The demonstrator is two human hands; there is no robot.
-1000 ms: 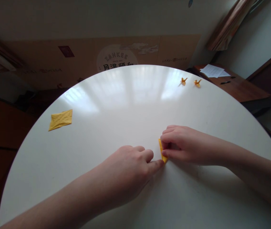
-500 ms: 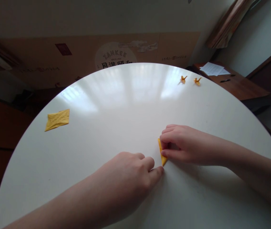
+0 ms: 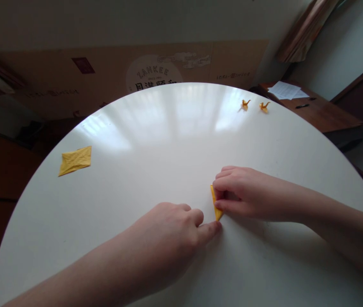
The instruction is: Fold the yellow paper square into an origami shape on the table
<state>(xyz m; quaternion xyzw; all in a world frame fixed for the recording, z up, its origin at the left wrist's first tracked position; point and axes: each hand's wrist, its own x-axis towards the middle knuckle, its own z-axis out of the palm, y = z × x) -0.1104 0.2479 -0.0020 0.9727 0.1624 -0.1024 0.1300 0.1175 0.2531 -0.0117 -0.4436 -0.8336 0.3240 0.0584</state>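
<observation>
A small piece of folded yellow paper [image 3: 216, 206] lies on the white table, narrowing to a point at its near end. My right hand [image 3: 240, 192] is closed on its right side, thumb and bent fingers gripping it and hiding part of it. From the left, my left hand [image 3: 181, 232] reaches to the pointed near end; one digit stretches to that tip and touches it, while the other fingers are curled in. How much of the tip the left hand pinches is partly hidden.
A flat, creased yellow paper packet [image 3: 75, 160] lies at the table's left. Two small folded paper cranes [image 3: 245, 105] stand near the far right edge of the round white table [image 3: 156, 170]. Beyond it, a brown desk [image 3: 331, 113] holds white papers [image 3: 285, 90].
The left hand's outstretched digit has shifted slightly right, onto the paper's tip. The right hand keeps its hold, and the whole view has shifted a little.
</observation>
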